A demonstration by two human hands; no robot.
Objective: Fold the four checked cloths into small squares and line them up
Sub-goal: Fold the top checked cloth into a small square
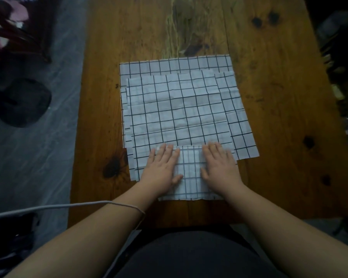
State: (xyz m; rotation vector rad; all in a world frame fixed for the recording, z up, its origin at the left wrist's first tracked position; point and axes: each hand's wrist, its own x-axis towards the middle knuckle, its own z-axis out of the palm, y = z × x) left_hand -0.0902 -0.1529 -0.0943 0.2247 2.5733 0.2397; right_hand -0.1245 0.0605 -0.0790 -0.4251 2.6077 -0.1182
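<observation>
A folded white cloth with black checks (190, 173) lies near the front edge of the wooden table (279, 117). It overlaps the near edge of a stack of unfolded checked cloths (179, 109) spread flat, their edges offset from one another. My left hand (162, 166) rests flat on the folded cloth's left side, fingers straight. On its right side my right hand (219, 165) lies flat in the same way.
A white cord (48, 207) crosses my left forearm and runs off to the left. Grey floor (38, 157) lies left of the table with a dark round object (26, 103) on it. Dark clutter sits off the table's right edge.
</observation>
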